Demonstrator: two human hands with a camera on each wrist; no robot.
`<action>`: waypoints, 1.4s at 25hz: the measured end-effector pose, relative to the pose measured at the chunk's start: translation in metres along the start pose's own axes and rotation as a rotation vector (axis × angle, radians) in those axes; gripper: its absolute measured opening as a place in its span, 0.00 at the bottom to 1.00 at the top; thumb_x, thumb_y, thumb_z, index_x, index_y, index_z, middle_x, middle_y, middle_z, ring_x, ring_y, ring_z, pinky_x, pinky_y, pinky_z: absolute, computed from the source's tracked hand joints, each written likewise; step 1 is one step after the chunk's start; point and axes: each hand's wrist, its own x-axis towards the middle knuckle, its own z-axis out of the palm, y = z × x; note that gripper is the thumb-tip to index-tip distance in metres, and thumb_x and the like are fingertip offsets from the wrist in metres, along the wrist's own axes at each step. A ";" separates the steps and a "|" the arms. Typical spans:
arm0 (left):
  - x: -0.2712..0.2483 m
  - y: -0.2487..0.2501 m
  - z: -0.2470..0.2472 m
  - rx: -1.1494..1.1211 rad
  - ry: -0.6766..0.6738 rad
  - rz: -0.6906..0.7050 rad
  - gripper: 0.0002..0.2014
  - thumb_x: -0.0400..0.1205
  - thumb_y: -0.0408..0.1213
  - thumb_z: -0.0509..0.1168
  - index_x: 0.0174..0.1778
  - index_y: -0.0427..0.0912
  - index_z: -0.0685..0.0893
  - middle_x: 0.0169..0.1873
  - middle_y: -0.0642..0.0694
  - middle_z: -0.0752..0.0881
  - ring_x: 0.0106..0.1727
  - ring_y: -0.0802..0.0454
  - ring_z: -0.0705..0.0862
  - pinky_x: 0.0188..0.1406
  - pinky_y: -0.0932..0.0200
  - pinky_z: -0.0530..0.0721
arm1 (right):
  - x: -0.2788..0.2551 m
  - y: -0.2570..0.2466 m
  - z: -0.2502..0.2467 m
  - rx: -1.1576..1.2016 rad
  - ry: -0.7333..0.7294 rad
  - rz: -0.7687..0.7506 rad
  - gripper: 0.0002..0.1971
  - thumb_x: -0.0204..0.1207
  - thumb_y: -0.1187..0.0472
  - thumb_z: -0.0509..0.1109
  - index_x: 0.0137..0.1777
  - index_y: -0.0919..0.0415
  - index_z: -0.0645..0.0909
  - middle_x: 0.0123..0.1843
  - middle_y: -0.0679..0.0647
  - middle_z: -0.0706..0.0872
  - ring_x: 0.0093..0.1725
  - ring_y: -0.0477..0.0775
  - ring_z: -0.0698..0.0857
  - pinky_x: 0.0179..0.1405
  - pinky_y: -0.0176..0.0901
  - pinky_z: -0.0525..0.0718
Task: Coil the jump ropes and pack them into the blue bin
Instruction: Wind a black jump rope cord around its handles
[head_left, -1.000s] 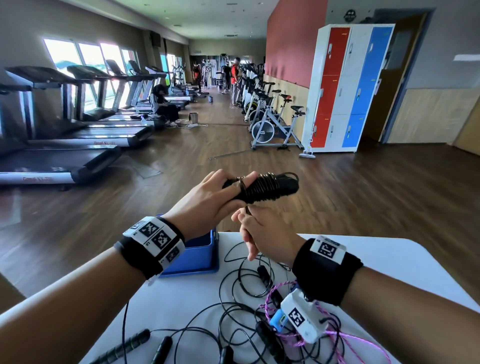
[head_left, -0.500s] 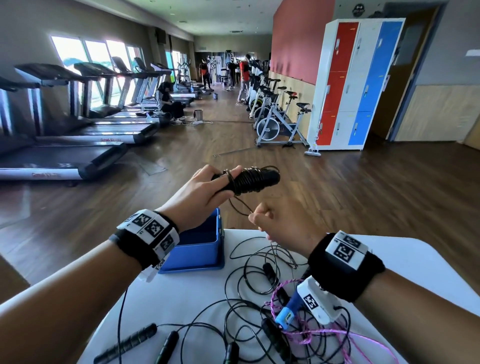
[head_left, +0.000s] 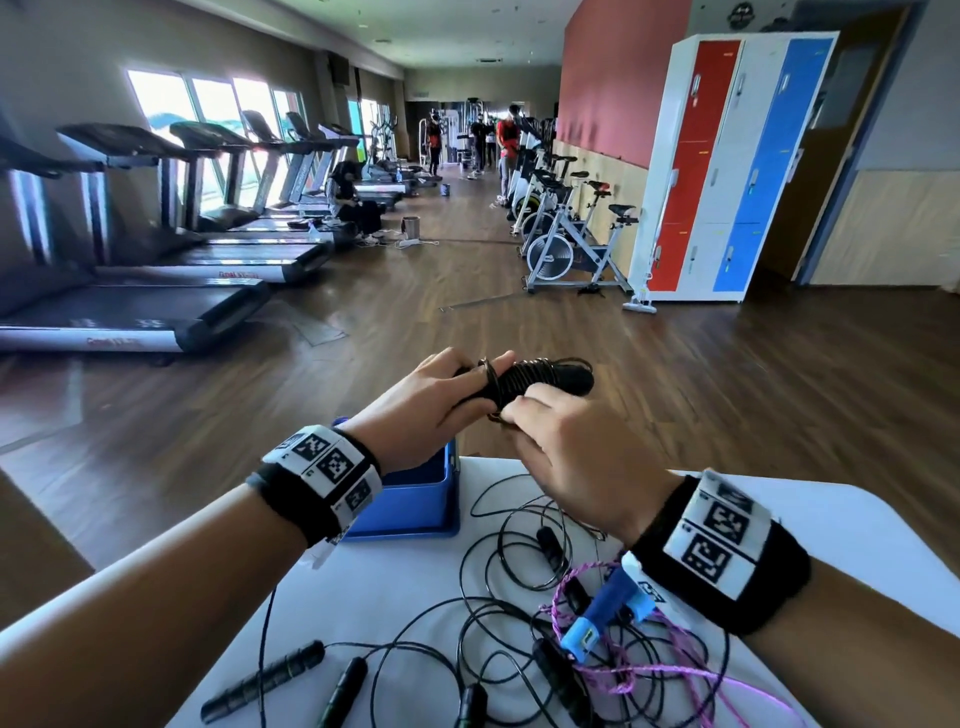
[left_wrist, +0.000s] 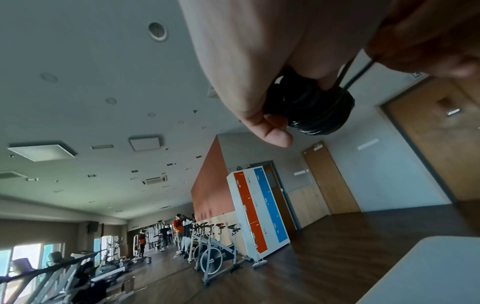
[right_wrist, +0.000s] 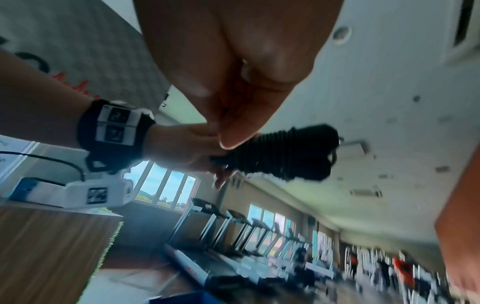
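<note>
**Last turns on the bundle, bin below your left wrist**

Your left hand (head_left: 431, 400) grips the wound black jump rope (head_left: 540, 382) by one end, fingers curled round the handles, holding it up in the air beyond the far edge of the desk (head_left: 810, 519). The bundle's long axis runs roughly level, from your left hand out toward your right side, with the free end pointing right. Your right hand (head_left: 566, 447) sits just under and against the near side of the bundle, fingers curled and pinching the loose tail of cord; the left wrist view shows two thin strands running from the coil up into those fingers.

The blue bin (head_left: 415, 512) stands at the far left corner of the desk, directly below your left wrist, so the left hand is the nearer one for the drop. I judge the wrap nearly finished: tuck the tail, then lower the bundle down and back toward you into the bin, turning it if its length does not fit.

Still uncoiled on the desk nearer you: loose black ropes (head_left: 519, 525) with their handles, and a purple rope (head_left: 670, 680) with a blue handle (head_left: 597, 613).
</note>
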 end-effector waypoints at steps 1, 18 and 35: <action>-0.001 0.003 0.001 -0.018 -0.004 0.006 0.27 0.90 0.51 0.56 0.86 0.56 0.66 0.55 0.45 0.76 0.53 0.49 0.77 0.61 0.56 0.78 | 0.005 0.001 -0.011 -0.045 0.031 -0.032 0.15 0.84 0.53 0.58 0.53 0.57 0.86 0.45 0.51 0.85 0.39 0.57 0.84 0.37 0.51 0.82; -0.011 0.042 0.016 -0.002 0.027 -0.036 0.23 0.87 0.53 0.55 0.67 0.42 0.83 0.51 0.44 0.77 0.49 0.44 0.77 0.53 0.47 0.81 | 0.026 0.003 -0.021 0.012 0.133 0.383 0.05 0.75 0.58 0.72 0.39 0.53 0.87 0.34 0.44 0.87 0.34 0.47 0.85 0.30 0.41 0.78; -0.017 0.049 0.033 0.055 0.181 -0.134 0.18 0.82 0.55 0.62 0.51 0.44 0.86 0.43 0.47 0.76 0.45 0.48 0.75 0.43 0.53 0.81 | 0.012 0.000 0.024 0.136 0.224 0.349 0.06 0.74 0.61 0.71 0.36 0.57 0.84 0.33 0.46 0.78 0.32 0.52 0.77 0.30 0.42 0.73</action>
